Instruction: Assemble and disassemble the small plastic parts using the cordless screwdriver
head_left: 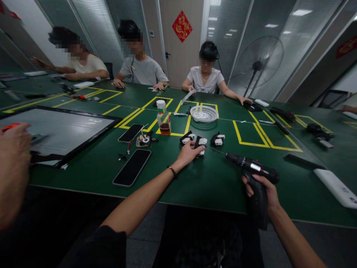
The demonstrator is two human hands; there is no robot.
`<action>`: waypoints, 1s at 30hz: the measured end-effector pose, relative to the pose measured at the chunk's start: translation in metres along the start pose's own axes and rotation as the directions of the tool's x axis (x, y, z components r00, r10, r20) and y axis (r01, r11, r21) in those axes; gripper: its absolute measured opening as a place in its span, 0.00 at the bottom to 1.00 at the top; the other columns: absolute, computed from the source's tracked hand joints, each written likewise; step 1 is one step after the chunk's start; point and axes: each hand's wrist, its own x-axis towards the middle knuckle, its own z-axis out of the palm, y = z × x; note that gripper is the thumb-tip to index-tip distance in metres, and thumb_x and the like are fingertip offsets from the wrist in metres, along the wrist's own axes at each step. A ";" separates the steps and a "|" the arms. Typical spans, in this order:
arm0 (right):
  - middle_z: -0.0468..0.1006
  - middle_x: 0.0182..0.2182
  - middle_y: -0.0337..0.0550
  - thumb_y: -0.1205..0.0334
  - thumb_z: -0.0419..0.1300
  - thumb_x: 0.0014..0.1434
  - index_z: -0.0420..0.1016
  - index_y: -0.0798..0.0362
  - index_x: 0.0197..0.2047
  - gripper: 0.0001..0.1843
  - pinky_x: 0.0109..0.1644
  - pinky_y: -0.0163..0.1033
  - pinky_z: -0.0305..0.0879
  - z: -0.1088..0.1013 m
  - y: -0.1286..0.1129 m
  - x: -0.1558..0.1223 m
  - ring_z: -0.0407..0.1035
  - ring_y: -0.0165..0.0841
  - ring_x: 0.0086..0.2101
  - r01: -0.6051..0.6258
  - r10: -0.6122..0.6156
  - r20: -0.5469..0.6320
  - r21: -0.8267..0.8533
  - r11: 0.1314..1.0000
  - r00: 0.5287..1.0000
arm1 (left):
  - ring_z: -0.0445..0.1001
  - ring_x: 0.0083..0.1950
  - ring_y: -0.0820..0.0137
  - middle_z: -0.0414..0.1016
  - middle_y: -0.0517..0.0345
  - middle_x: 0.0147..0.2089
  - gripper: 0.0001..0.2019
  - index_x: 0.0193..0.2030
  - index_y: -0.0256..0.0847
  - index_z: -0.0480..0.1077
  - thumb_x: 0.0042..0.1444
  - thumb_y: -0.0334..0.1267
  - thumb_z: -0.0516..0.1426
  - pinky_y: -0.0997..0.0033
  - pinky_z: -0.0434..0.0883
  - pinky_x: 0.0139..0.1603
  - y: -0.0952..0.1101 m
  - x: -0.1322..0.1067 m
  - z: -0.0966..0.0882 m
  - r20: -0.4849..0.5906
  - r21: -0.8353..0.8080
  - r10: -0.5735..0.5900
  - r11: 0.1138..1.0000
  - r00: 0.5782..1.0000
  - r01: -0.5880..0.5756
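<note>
Far left, someone else's blurred hand (12,167) hung beside a big flat black-framed panel (64,128) with a glossy grey face. Next along the matte green bench (212,182) lay a slick black slab phone (132,167), then a clear plastic bottle (164,120) with amber liquid and a white cap. The wearer's left hand (191,150) was stretched out mid-bench, fingers curled onto a small blocky black-and-white plastic part (201,142). Couldn't tell if it actually gripped it. Behind that sat a round white plastic mesh basket (204,113). The right hand (263,190) was wrapped tight around the handle of a black pistol-shaped electric screwdriver (251,166) near the bench's front edge, thin metal bit pointing left.
</note>
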 end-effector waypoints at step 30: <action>0.70 0.18 0.43 0.50 0.54 0.65 0.79 0.60 0.38 0.21 0.24 0.34 0.60 0.006 -0.004 0.005 0.63 0.31 0.20 -0.099 0.099 0.040 -0.013 0.995 0.994 | 0.80 0.42 0.60 0.80 0.41 0.42 0.14 0.44 0.35 0.71 0.56 0.42 0.62 0.55 0.76 0.52 -0.003 0.002 0.011 0.354 -0.606 -0.055 0.746 0.934 0.274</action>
